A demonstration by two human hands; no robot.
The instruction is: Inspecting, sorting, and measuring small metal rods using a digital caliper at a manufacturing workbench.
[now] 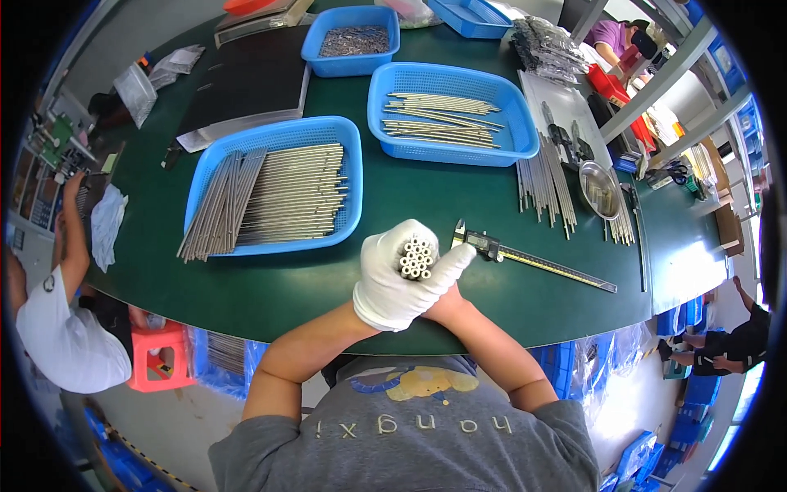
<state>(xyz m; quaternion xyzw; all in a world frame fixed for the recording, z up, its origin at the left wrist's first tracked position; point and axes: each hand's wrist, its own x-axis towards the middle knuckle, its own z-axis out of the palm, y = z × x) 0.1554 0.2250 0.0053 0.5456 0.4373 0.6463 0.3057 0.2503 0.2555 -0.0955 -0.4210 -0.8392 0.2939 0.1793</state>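
A dark green table (328,287) with a curved near edge fills the middle. A red stool (160,354) stands on the pale floor (164,426) below its left edge. Blue crates (684,385) sit stacked at right, under bright light.

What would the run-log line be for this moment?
left hand: gloved, gripping tube bundle | right hand: gloved, under bundle, thumb up | bundle: upright, ends facing camera | nearby: caliper, blue basket of tubes

blue baskets (354,141): 4 | calipers (525,256): 1 | steel bowls (599,190): 1
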